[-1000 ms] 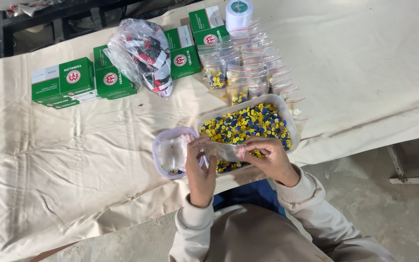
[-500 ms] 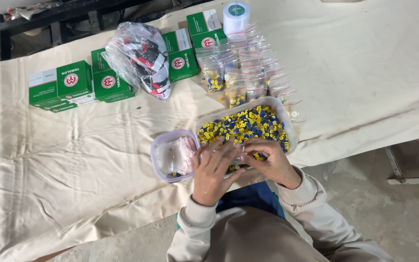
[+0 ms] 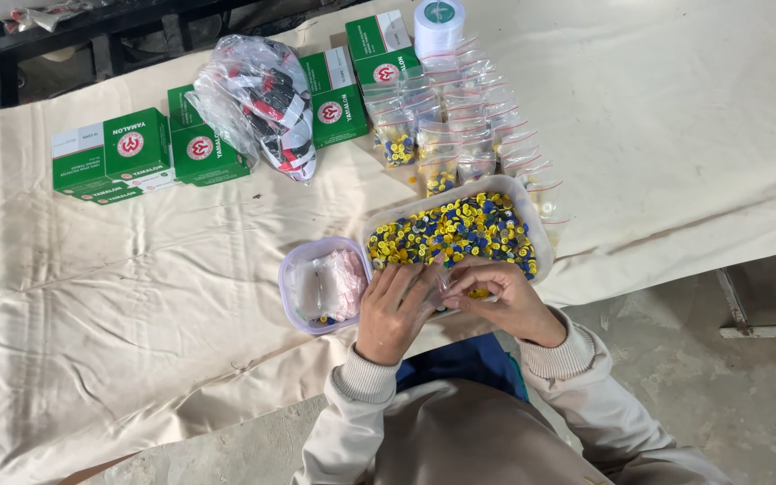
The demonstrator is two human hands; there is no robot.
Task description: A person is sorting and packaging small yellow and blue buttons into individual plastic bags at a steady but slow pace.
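My left hand (image 3: 394, 308) and my right hand (image 3: 507, 298) meet at the near edge of a clear plastic tray (image 3: 537, 226) heaped with small yellow and blue caps (image 3: 454, 230). Between the fingertips of both hands is a small clear zip bag (image 3: 447, 286), partly hidden by my fingers. A smaller clear tub (image 3: 295, 269) holding empty little bags stands just left of my left hand.
Rows of filled and empty small zip bags (image 3: 460, 126) lie beyond the tray. Green and white boxes (image 3: 127, 153) line the far left, with a clear sack of red and white items (image 3: 262, 103) and a white tape roll (image 3: 439, 20). A cream cloth (image 3: 136, 296) covers the table.
My left hand has moved right from the small tub to the tray's near edge, joining my right hand on the little bag.
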